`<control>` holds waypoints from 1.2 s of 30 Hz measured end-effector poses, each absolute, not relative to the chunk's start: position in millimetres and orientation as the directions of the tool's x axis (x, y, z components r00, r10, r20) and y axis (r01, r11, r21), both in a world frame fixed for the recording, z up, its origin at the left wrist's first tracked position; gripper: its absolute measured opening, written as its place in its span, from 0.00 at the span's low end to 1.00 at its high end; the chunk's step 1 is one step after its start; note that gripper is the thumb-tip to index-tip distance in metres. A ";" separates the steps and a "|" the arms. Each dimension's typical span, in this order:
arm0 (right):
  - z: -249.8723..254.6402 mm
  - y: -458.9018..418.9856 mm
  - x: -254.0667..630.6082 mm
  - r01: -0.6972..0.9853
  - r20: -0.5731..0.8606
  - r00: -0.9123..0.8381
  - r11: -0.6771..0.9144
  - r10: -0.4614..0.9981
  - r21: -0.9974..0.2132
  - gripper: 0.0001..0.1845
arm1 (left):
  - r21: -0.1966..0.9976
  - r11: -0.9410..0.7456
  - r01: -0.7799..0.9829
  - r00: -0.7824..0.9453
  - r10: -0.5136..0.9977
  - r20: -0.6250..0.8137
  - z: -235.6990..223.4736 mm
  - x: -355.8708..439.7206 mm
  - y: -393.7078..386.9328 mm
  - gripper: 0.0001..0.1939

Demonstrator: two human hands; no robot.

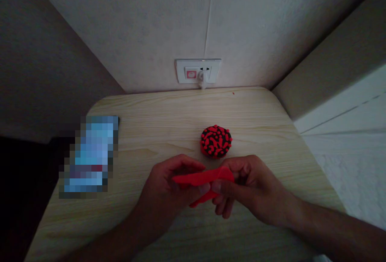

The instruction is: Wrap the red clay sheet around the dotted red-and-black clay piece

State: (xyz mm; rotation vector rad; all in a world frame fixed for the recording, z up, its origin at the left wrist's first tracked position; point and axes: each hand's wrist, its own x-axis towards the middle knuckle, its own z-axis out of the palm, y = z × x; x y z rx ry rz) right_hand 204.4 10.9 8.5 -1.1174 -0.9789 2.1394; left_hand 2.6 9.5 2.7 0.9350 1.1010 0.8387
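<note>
A thin, bent sheet of red modelling clay (199,179) is held between both hands above the tabletop. My left hand (170,185) pinches its left side, the thumb pressed along the near face. On the right, my right hand (253,189) grips the other end between thumb and fingers; some of its fingers curl below. Part of the sheet hangs down under the thumbs. Just beyond the hands rests a round black clay piece (216,142) covered with small red strips and dots, its side partly red. Neither hand touches it.
All this is over a light wood-grain table (157,125) with rounded far corners. A phone-like device with a blurred screen (93,149) lies at the left edge. Against the wall behind is a socket plate (198,71) with a plug (203,79). A tiny red speck (233,93) lies near the back edge.
</note>
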 end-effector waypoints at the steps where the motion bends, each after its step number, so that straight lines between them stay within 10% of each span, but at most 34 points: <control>1: 8.0 10.2 203.9 -0.114 -0.468 -0.524 -0.602 0.712 -0.790 0.19 | 0.925 0.372 -0.073 0.232 0.909 -0.347 2.9 2.9 9.0 0.09; 36: 12.6 10.5 208.7 -0.065 -0.366 -0.482 -0.448 0.796 -0.891 0.13 | 0.950 0.311 0.005 0.151 0.939 -0.308 1.5 -4.0 11.0 0.06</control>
